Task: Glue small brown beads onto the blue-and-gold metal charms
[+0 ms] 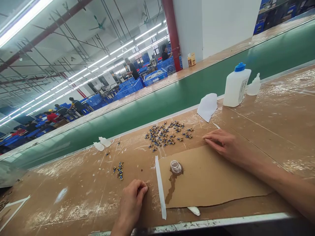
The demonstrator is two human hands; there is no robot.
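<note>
My left hand is closed above the table's front part, thumb and forefinger pinched together; whatever may be between them is too small to name. To the right, my right hand reaches over the far edge of a cardboard sheet, its fingers drawn together near a thin stick. Any item in its fingertips cannot be made out. Many small blue and yellow pieces lie spread beyond the cardboard, and a smaller cluster sits beyond my left hand. A small round dish stands on the cardboard, beside a dark wet streak.
A large white bottle with a blue cap, a small dropper bottle and white paper are at the back right. Two small bottles lie back left. A green belt runs behind; people work at distant tables.
</note>
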